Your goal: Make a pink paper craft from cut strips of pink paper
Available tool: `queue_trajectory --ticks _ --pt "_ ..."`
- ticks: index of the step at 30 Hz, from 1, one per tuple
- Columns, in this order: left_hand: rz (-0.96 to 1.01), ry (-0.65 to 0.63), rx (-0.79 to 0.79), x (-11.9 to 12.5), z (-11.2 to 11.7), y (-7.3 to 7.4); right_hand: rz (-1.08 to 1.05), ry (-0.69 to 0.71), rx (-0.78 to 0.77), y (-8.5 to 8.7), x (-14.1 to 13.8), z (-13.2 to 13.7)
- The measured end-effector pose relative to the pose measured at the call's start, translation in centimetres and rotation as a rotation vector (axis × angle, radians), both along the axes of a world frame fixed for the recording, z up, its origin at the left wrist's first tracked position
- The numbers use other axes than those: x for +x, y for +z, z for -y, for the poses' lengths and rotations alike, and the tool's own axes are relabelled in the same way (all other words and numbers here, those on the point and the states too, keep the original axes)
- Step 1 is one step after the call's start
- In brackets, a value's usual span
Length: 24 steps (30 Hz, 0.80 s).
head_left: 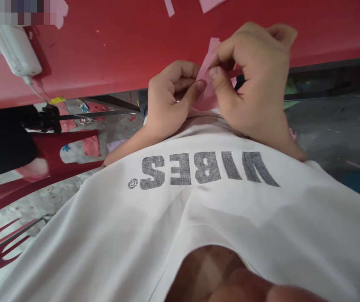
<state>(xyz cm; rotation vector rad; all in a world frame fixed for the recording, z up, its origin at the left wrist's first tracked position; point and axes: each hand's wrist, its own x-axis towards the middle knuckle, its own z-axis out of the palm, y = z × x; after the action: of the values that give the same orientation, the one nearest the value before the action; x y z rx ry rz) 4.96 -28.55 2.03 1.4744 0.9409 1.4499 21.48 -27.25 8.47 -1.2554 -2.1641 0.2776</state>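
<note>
A piece of pink paper point(206, 65) with a narrow folded-looking edge is held between both hands, close to the front of the white shirt. My left hand point(174, 94) pinches its lower left edge between thumb and fingers. Higher up on the right, my right hand point(252, 75) grips the same paper with thumb and forefinger. More pink paper shows below the fingertips; whether it is one sheet or several layers I cannot tell. The hands hide part of it.
The red table point(120, 50) stretches across ahead, with pink paper scraps point(210, 4) at its far side. At left lies a white power bank point(22, 52) with a cable. Red chairs point(73, 144) and another person's dark clothing point(5, 138) are lower left; scraps litter the floor.
</note>
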Motion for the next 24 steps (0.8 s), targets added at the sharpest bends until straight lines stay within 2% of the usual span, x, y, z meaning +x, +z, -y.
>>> queue_trajectory --ticks 5,10,12,14,18,22,24 --pt "-0.100 0.011 -0.020 0.0 0.4 1.1 -0.073 0.024 0.000 0.0 0.0 0.2" --pt "-0.261 0.084 0.238 -0.4 0.6 1.4 -0.100 0.027 0.017 0.1 0.2 0.8" --pt "-0.352 0.115 0.288 -0.7 0.9 1.5 -0.135 0.024 0.074 -0.2 0.3 0.8" --pt "-0.409 0.131 0.237 -1.0 1.2 1.7 -0.164 0.017 0.155 -0.6 0.6 0.7" --pt "-0.366 0.055 0.139 -1.2 1.5 2.0 -0.228 0.056 0.255 -1.2 1.6 0.3" --pt "-0.325 0.053 0.123 -1.3 1.3 1.4 -0.150 0.146 0.310 -0.7 2.5 0.3" --pt "-0.325 0.056 0.151 -1.4 1.2 0.8 -0.145 0.148 0.326 -0.4 2.5 0.5"
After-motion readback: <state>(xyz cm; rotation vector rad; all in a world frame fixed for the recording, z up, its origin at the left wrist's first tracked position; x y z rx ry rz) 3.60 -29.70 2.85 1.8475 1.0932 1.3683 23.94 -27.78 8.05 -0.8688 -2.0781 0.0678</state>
